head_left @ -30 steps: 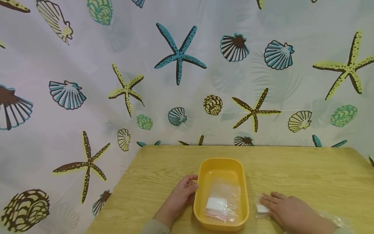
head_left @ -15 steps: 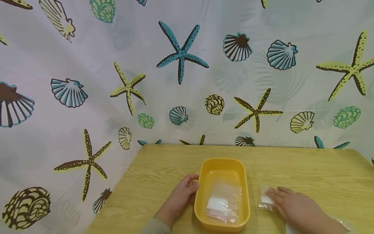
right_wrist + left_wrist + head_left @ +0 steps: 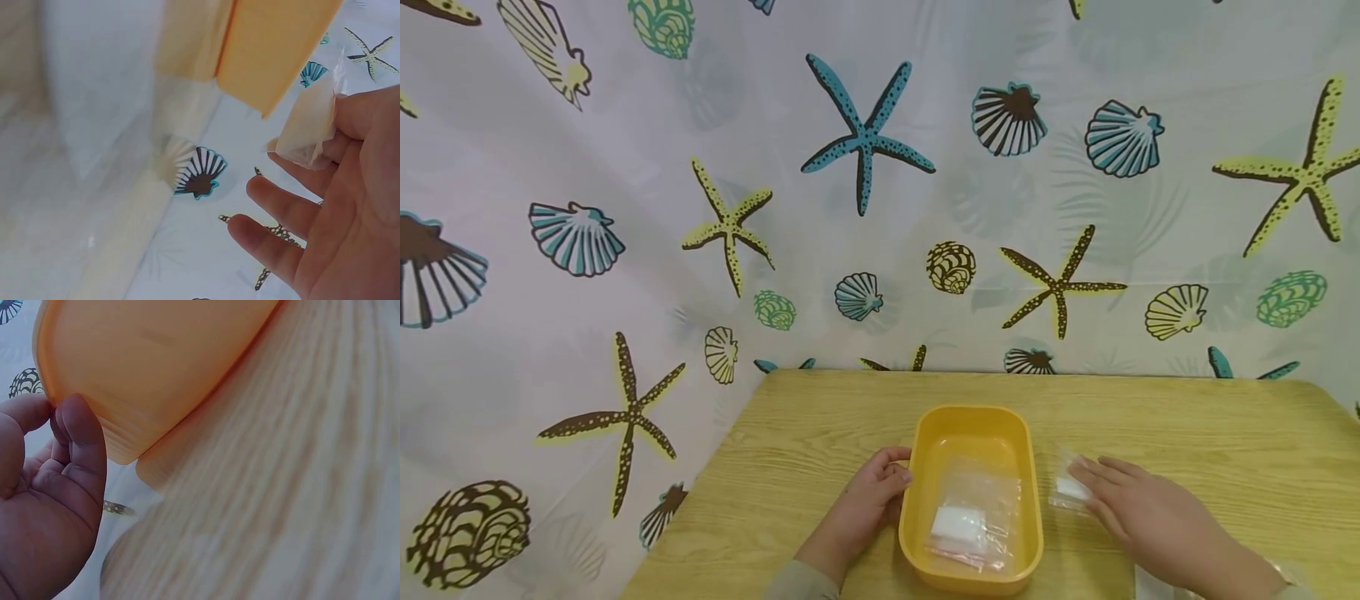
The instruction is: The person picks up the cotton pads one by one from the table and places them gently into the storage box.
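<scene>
A yellow plastic tray (image 3: 973, 433) stands on the table with a clear plastic bag (image 3: 958, 527) lying in it, something white inside. My left hand (image 3: 861, 504) is at the tray's left side; in the left wrist view its thumb and forefinger pinch the rim of the tray (image 3: 144, 356). To the right of the tray, my right hand (image 3: 1165, 525) holds a small clear plastic bag (image 3: 1070, 490) with a white piece in it. The right wrist view has this bag (image 3: 306, 128) pinched between thumb and forefinger, the other fingers spread.
Another clear plastic bag with white in it (image 3: 1153, 586) lies on the table (image 3: 820, 408) at the front right, partly under the right forearm. Blurred clear plastic (image 3: 100, 81) fills the left of the right wrist view. A shell-print curtain (image 3: 910, 317) hangs behind the table.
My right hand first shifted slightly right with the small bag, then moved away from me and back toward the tray, the bag now tilted. My left hand has stayed on the tray.
</scene>
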The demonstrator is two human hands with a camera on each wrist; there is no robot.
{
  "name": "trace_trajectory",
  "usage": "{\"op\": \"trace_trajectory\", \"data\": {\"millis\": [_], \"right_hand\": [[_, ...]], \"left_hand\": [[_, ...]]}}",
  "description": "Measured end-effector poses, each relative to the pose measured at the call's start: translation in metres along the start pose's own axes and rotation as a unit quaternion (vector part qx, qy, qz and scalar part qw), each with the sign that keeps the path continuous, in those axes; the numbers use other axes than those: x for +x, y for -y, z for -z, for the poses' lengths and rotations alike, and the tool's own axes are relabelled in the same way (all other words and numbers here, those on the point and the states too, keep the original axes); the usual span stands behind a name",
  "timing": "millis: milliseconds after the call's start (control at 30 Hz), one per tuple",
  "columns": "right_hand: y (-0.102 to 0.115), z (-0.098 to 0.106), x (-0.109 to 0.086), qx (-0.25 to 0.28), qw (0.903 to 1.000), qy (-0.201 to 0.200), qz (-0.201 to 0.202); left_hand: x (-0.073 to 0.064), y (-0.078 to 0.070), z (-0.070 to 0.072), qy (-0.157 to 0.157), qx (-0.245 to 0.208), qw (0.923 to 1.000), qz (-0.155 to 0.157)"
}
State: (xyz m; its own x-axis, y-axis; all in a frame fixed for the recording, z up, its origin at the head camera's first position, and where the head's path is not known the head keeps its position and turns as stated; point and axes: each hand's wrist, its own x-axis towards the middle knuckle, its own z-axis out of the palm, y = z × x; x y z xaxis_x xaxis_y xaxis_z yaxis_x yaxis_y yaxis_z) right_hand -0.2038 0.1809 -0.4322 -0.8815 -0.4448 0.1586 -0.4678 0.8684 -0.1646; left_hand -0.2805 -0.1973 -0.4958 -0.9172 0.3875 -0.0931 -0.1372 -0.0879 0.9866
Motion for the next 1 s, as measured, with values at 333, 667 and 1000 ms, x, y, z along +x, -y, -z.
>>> {"op": "trace_trajectory", "data": {"millis": [333, 667, 1000], "right_hand": [[0.021, 0.001, 0.011, 0.018, 0.9993, -0.031, 0.012], [0.039, 0.003, 0.023, 0.032, 0.9972, -0.05, 0.045], [0.06, -0.002, 0.038, 0.045, 0.9948, -0.055, 0.074]], "left_hand": [[0.0, 0.0, -0.001, 0.002, -0.026, 0.9997, 0.003], [-0.003, -0.002, -0.001, 0.009, -0.061, 0.9981, 0.003], [-0.004, -0.001, -0.002, 0.007, -0.063, 0.998, 0.003]]}}
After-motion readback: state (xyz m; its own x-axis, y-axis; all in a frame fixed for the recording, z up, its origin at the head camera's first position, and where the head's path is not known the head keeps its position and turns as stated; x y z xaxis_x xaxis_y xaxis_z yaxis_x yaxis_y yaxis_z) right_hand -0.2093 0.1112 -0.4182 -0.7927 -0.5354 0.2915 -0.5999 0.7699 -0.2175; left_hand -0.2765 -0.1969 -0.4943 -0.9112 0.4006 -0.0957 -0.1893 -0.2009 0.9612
